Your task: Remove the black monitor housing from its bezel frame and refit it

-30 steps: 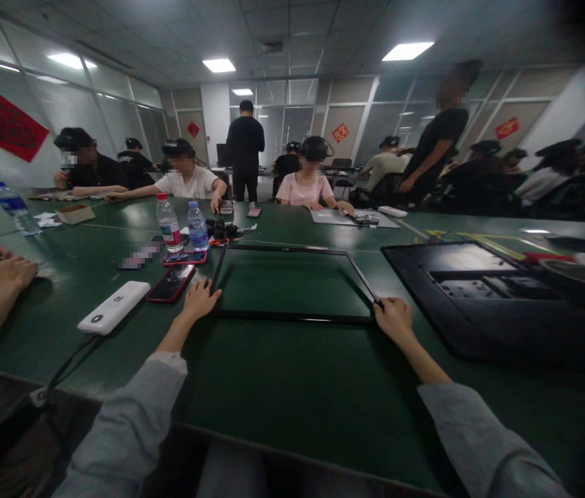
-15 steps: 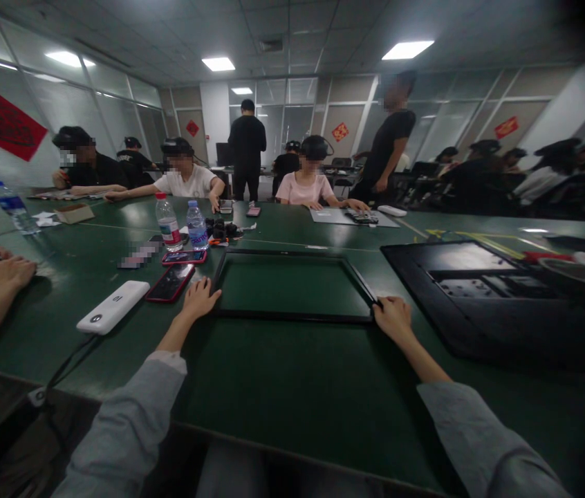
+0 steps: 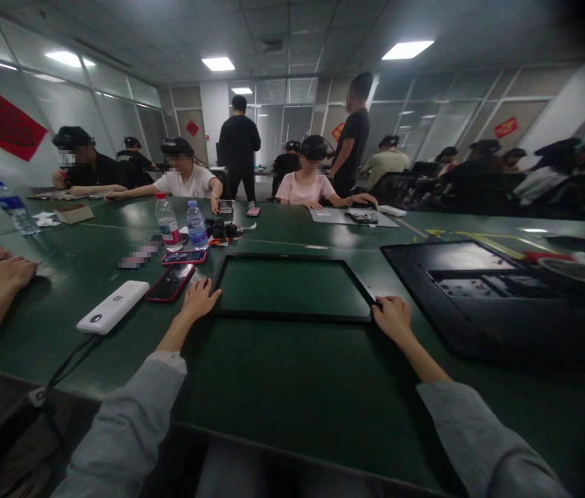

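A thin black rectangular bezel frame [image 3: 292, 317], like one from a monitor, is in front of me with the green table [image 3: 292, 373] showing through its opening. My left hand [image 3: 200, 299] grips its left side near the close corner, thumb hidden. At the right close corner, my right hand [image 3: 393, 316] has its fingers closed around the edge. Just left of my left hand lie a red-edged phone [image 3: 170, 283] and a second phone [image 3: 184, 256].
A white power bank [image 3: 115, 306] with a cable lies left. Two bottles, one red-capped [image 3: 169, 228] and one blue-capped [image 3: 197, 228], stand beyond the phones. A large black panel [image 3: 448, 321] occupies the right. Another person's hands [image 3: 10, 270] rest at far left; co-workers sit opposite.
The far edge of the bezel frame has come down slightly, while both my hands keep their places. In the background, a standing person has moved left.
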The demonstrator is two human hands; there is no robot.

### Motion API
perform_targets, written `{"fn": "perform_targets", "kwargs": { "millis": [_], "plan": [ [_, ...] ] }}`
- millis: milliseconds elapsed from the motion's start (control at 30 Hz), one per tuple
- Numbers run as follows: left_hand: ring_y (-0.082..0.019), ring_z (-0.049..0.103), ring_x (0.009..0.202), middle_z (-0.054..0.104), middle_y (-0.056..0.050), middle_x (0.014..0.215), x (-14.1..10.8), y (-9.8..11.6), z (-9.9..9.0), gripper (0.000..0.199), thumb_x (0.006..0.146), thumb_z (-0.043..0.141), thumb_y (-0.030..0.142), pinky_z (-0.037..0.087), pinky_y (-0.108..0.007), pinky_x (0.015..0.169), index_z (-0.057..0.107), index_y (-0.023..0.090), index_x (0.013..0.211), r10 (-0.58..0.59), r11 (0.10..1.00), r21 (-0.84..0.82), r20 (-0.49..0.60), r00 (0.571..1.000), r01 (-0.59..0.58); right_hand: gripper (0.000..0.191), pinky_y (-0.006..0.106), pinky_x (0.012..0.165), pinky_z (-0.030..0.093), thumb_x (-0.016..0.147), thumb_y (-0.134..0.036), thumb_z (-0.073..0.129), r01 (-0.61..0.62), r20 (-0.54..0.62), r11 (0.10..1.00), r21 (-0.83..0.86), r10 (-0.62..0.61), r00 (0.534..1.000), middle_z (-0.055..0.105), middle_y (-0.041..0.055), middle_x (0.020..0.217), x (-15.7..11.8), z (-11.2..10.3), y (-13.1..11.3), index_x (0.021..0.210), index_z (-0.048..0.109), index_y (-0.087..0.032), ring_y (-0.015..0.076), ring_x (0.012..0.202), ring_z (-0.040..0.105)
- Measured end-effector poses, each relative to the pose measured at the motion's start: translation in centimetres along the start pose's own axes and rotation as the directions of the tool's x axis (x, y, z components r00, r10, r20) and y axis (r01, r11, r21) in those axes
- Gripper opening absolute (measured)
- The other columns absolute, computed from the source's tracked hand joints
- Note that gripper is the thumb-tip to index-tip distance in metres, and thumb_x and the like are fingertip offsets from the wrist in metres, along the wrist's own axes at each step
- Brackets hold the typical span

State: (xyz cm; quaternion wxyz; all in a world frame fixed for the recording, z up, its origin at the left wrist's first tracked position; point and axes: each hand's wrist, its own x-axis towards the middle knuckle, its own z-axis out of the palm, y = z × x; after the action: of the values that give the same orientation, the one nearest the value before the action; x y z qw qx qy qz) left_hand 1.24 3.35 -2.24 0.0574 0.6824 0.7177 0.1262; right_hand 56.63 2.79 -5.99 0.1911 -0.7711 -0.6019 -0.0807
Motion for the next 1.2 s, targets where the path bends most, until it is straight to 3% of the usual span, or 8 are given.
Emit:
{"fn": "perform_targets", "kwargs": {
  "millis": [267, 600, 867, 1033, 1200],
  "plan": [
    [-0.036, 0.029, 0.149, 0.035, -0.015, 0.162, 0.0, 0.0, 0.0, 0.064, 0.1, 0.029, 0.053, 0.027, -0.052, 0.118, 0.043, 0.016, 0.151, 0.001, 1.0, 0.019, -0.004, 1.0, -0.001, 0.046, 0.045, 0.095, 0.044, 0.091, -0.029, 0.047, 0.001, -0.025, 1.0, 0.03, 0.0, 1.0, 0.056, 0.0219, 0.124, -0.1, 0.1, 0.1, 0.128, 0.067, -0.01, 0.0349, 0.116, 0.05],
    [-0.035, 0.039, 0.143, 0.048, -0.016, 0.152, -0.5, 0.5, -0.5, 0.055, 0.1, 0.039, 0.048, 0.038, -0.053, 0.111, 0.051, 0.019, 0.145, 0.079, 0.994, -0.052, -0.194, 0.978, -0.091, 0.048, 0.042, 0.093, 0.043, 0.087, -0.018, 0.048, 0.124, -0.112, 0.984, 0.127, -0.11, 0.988, 0.063, 0.0156, 0.111, 0.2, 0.6, 0.4, 0.132, 0.064, -0.018, 0.0295, 0.107, 0.056],
    [-0.032, 0.048, 0.134, 0.058, -0.015, 0.141, -0.5, 0.6, -0.7, 0.047, 0.099, 0.045, 0.044, 0.043, -0.049, 0.108, 0.058, 0.02, 0.137, 0.132, 0.986, -0.054, -0.31, 0.942, -0.156, 0.046, 0.041, 0.094, 0.043, 0.084, -0.01, 0.045, 0.228, -0.155, 0.954, 0.196, -0.199, 0.968, 0.066, 0.0149, 0.104, 0.5, 0.5, 0.5, 0.124, 0.068, -0.014, 0.0278, 0.104, 0.057],
    [-0.031, 0.048, 0.134, 0.058, -0.013, 0.143, -0.5, 1.2, -0.5, 0.048, 0.098, 0.048, 0.046, 0.04, -0.051, 0.111, 0.061, 0.019, 0.135, 0.266, 0.944, -0.123, -0.268, 0.926, -0.307, 0.045, 0.043, 0.095, 0.044, 0.081, -0.01, 0.045, 0.215, -0.175, 0.952, 0.217, -0.179, 0.968, 0.066, 0.0143, 0.097, 0.6, 0.1, 0.3, 0.119, 0.07, -0.013, 0.0283, 0.099, 0.058],
    [-0.029, 0.05, 0.132, 0.063, -0.009, 0.136, -1.6, 2.8, -1.0, 0.051, 0.096, 0.046, 0.059, 0.04, -0.051, 0.111, 0.067, 0.024, 0.127, 0.403, 0.873, -0.245, -0.123, 0.907, -0.422, 0.044, 0.044, 0.09, 0.046, 0.079, -0.012, 0.046, 0.178, -0.194, 0.949, 0.261, -0.13, 0.972, 0.064, 0.0139, 0.094, 0.6, 0.1, 0.5, 0.115, 0.072, -0.015, 0.0273, 0.092, 0.058]
  ]
}}
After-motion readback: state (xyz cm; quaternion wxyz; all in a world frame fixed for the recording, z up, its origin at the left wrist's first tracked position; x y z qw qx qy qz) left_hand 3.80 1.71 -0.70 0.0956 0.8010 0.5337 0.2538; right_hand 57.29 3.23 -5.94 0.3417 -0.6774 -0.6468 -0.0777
